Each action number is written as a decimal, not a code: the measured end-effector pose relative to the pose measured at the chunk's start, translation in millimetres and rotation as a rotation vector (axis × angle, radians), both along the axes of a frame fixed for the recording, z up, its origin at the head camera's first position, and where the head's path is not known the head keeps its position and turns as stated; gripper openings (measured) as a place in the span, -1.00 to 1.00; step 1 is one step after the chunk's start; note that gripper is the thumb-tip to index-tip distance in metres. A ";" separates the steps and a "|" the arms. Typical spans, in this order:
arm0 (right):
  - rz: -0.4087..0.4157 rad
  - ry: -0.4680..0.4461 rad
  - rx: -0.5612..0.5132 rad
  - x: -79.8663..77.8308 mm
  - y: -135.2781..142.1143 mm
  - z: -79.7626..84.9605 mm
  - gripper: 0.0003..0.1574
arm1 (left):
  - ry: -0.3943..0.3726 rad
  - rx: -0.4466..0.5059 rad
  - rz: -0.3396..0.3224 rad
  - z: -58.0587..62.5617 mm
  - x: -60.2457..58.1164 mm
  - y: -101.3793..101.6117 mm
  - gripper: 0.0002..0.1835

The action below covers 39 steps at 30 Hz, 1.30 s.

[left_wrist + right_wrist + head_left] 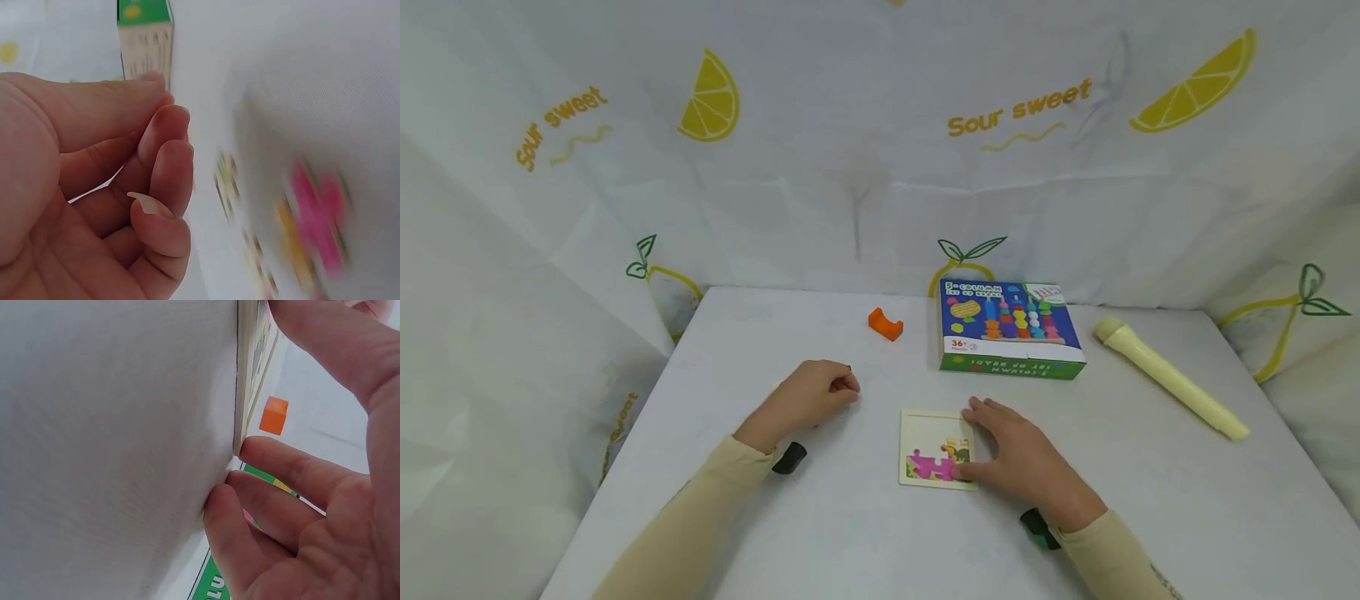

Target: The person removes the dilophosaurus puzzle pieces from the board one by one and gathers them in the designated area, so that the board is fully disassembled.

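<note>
- While the square puzzle board (922,430) lies flat on the tabletop (850,533) in the head view, pink pieces (925,467) fill part of its bottom; its bare top seems left to do. The right hand (1026,454), fingers spread apart, touches its right side.
- Left wrist: the left hand (97,212) has thumb and finger together; I can't tell if they pinch anything. Loose, knobbly pieces (319,219) lie nearby, blurry.
- Right wrist: the board's thin edge looks like smooth wood.

Blurred puzzle pieces (317,219), partly hidden tray (925,429), cropped sleeves (692,517)
</note>
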State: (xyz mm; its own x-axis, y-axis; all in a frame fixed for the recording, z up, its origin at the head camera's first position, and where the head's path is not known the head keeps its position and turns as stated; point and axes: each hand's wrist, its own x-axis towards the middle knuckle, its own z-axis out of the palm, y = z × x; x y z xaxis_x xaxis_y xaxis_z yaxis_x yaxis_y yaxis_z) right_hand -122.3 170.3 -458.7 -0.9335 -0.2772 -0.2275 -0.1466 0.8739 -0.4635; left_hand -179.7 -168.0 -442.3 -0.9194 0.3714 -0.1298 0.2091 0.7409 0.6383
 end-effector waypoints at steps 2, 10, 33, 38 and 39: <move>0.008 -0.004 -0.007 -0.5 -0.3 0.1 0.20 | 0.004 -0.011 -0.036 0.0 1.8 22.0 -0.95; 0.043 0.012 -0.030 -3.4 -4.4 1.0 0.18 | -0.054 -0.049 -0.187 2.4 11.7 100.8 -0.91; 0.015 0.006 -0.003 0.6 -1.5 2.3 0.16 | -0.062 -0.122 -0.258 -4.6 21.4 137.1 -0.81; 0.008 0.004 -0.003 0.9 0.1 1.2 0.16 | -0.050 -0.128 -0.260 -6.1 21.3 139.3 -0.82; 0.008 0.005 -0.005 0.9 0.3 1.1 0.16 | -0.050 -0.126 -0.259 -6.1 21.3 139.6 -0.82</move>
State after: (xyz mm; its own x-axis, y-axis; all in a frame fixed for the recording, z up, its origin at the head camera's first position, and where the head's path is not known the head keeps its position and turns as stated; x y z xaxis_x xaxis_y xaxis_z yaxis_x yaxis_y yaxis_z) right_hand -121.5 170.6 -457.6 -0.9325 -0.2856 -0.2211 -0.1559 0.8705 -0.4668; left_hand -158.5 -28.4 -448.4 -0.7875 0.5708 -0.2323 0.3721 0.7409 0.5591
